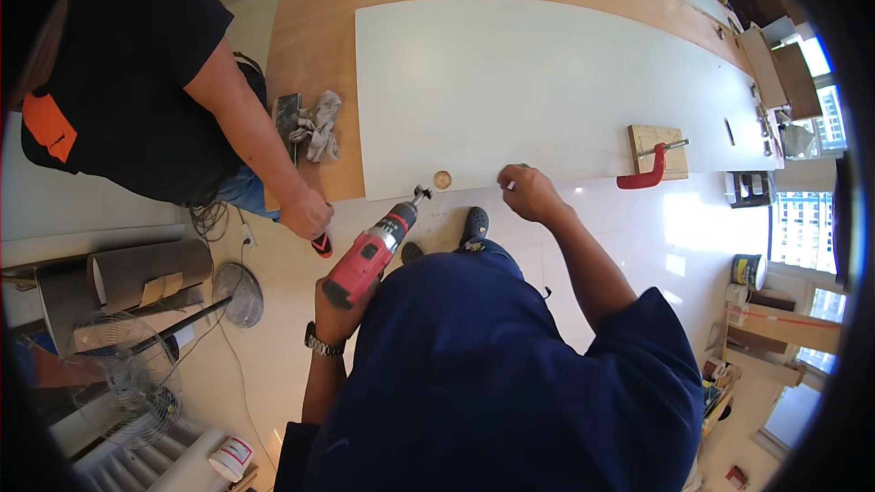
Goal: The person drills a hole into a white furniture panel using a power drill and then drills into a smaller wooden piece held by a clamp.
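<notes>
My left hand [341, 312] grips a red and black cordless drill [366, 260], held at a slant in front of my body. The drill carries a wide boring bit [421, 193], whose tip is close to a round, wood-coloured hole [442, 179] at the near edge of a large white panel [519, 82]. Over the same edge, to the right of the hole, my right hand [532, 193] is closed with its fingers curled. Something small and pale shows by the fingers, too small to name.
A red clamp [649, 169] pins a wooden block [643, 138] to the panel's edge at right. At left stands a co-worker in a black shirt [137, 73], near a crumpled cloth [319, 128] on the brown board [310, 46]. A pedestal fan [128, 383] and cable lie lower left.
</notes>
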### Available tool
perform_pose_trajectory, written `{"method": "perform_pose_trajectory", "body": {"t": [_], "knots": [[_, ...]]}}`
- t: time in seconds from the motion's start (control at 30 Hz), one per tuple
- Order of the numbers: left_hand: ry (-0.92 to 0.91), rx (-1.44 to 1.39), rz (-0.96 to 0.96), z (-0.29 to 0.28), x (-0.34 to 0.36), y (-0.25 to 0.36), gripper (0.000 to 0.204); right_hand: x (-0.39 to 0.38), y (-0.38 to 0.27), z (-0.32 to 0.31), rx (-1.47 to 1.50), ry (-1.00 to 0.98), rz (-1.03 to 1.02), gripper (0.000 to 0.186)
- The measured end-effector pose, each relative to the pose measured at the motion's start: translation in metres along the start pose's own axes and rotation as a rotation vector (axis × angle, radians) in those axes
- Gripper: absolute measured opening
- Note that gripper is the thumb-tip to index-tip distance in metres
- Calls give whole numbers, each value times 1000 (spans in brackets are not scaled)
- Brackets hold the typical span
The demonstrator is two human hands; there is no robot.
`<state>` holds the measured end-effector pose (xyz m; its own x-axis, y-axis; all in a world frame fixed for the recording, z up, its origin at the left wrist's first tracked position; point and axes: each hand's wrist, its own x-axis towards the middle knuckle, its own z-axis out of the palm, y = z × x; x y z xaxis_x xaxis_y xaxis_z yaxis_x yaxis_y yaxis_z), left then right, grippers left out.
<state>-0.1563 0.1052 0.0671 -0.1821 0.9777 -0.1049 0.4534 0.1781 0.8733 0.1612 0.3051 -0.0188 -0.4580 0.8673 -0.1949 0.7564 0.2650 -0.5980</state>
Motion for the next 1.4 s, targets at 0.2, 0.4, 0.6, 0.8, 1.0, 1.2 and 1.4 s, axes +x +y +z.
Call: {"method": "perform_pose_trajectory", "body": {"t": [0.2,0.4,0.6,0.8,1.0,1.2,1.4], "knots": [[-182,44,-246,14,37,9,30,-28,18,-25,231,41,192,17],[-221,261,-129,18,55,24,32,-38,43,-41,370,141,247,28],[-224,337,-128,24,74,66,33,-36,67,-63,436,135,296,29],[-349,570,-204,37,103,109,35,-20,74,-79,522,102,272,24],[-487,588,-338,44,130,138,35,-8,65,-84,597,27,211,20],[-623,657,-431,39,156,140,40,6,7,-77,792,12,-136,27],[-729,443,-427,40,159,131,41,45,-95,-58,852,184,-655,67]]}}
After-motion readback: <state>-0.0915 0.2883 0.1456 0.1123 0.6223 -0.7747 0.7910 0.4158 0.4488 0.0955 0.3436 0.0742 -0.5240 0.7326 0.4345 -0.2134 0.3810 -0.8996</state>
